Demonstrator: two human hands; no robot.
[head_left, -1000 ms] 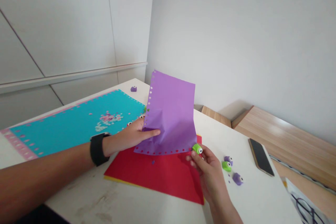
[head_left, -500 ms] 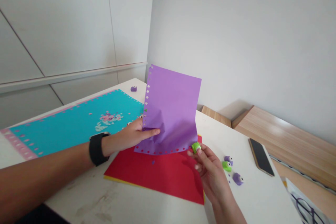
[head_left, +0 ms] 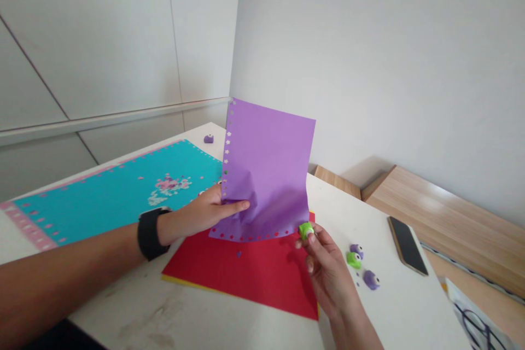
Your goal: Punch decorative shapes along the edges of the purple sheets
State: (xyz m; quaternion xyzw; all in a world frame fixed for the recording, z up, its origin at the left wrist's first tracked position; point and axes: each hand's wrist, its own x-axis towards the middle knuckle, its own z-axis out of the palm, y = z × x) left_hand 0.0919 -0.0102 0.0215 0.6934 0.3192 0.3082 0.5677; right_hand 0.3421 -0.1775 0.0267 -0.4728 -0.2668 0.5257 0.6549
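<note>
My left hand [head_left: 209, 210] pinches the left side of a purple sheet [head_left: 273, 158], thumb in front and fingers hidden behind. The sheet stands up from the table, creased near the thumb, with punched holes down its left edge and along its bottom edge. At its lower right corner, my right hand [head_left: 324, 257] grips a small green punch [head_left: 305, 230] between thumb and fingers. Beneath lies a red sheet [head_left: 262, 279] with a yellow edge showing under it and a tiny purple cutout [head_left: 239, 254] on top.
Left on the white table is a blue sheet [head_left: 118, 191] bordered with pink, bearing loose paper bits [head_left: 168, 186]. To the right are a green punch [head_left: 354, 260], purple punches [head_left: 371, 279] and a phone [head_left: 407, 245]. Another purple punch [head_left: 209, 139] sits at the back corner.
The upper left part of the purple sheet has shifted slightly left. Fingers of my right hand have moved a little around the green punch, which stays at the corner.
</note>
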